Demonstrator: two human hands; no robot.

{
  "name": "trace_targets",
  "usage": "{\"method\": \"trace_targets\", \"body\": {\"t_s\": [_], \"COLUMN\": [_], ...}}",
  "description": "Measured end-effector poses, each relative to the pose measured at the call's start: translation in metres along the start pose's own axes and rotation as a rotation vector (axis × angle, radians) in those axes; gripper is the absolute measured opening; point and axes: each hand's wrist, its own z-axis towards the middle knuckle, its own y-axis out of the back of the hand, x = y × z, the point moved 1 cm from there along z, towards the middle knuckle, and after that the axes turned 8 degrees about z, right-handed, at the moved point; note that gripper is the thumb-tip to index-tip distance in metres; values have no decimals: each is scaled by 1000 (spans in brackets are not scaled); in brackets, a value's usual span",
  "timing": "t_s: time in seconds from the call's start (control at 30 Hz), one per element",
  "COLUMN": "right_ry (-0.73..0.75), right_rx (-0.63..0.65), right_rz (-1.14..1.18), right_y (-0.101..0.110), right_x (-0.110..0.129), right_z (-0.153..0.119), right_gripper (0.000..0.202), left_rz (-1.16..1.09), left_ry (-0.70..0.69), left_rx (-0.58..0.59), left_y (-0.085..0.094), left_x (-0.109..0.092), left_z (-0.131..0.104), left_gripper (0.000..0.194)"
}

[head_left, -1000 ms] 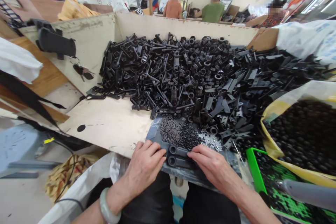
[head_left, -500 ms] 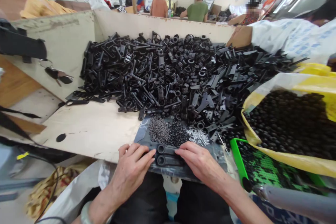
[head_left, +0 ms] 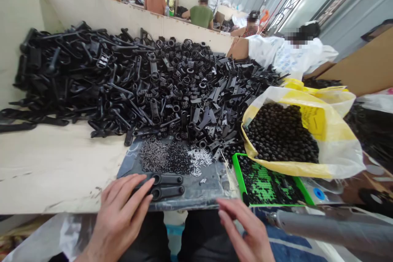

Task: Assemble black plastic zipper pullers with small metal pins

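Note:
Two black plastic handles with ring-shaped sockets, an upper handle (head_left: 172,179) and a lower handle (head_left: 172,191), lie side by side on the dark work mat (head_left: 211,190). My left hand (head_left: 121,208) rests over their left ends with its fingers stretched out, hiding those ends. Off to the right, my right hand (head_left: 245,227) is over the front edge of the mat, thumb and fingers apart and holding nothing. Behind the handles lie heaps of small brownish-grey pieces (head_left: 152,157), tiny black pieces (head_left: 179,159) and silver pins (head_left: 199,157).
A large pile of black plastic parts (head_left: 147,86) spreads across the bench behind. On the right, a yellow-and-white sack (head_left: 340,147) of black balls stands by a green tray (head_left: 241,178). A grey cylinder (head_left: 322,227) juts in at lower right. Several people sit beyond the partition.
My right hand has let go of the handles' right ends and moved right, towards the green tray. My left hand stays at their left ends. The view has turned right.

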Motion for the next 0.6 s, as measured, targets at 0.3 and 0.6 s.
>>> {"method": "trace_targets", "body": {"t_s": [0.3, 0.6], "right_ry": [53, 136], "right_rx": [-19, 28], "right_rz": [-39, -61], "right_y": [-12, -13], "right_x": [-8, -12], "right_z": [33, 101], "right_gripper": [21, 20], "left_rz": [3, -48], "left_ry": [-122, -73], "left_rx": [91, 77], "left_y": [-36, -43], "left_x": [-50, -50], "left_z": [22, 9], "left_gripper": [33, 46]}}
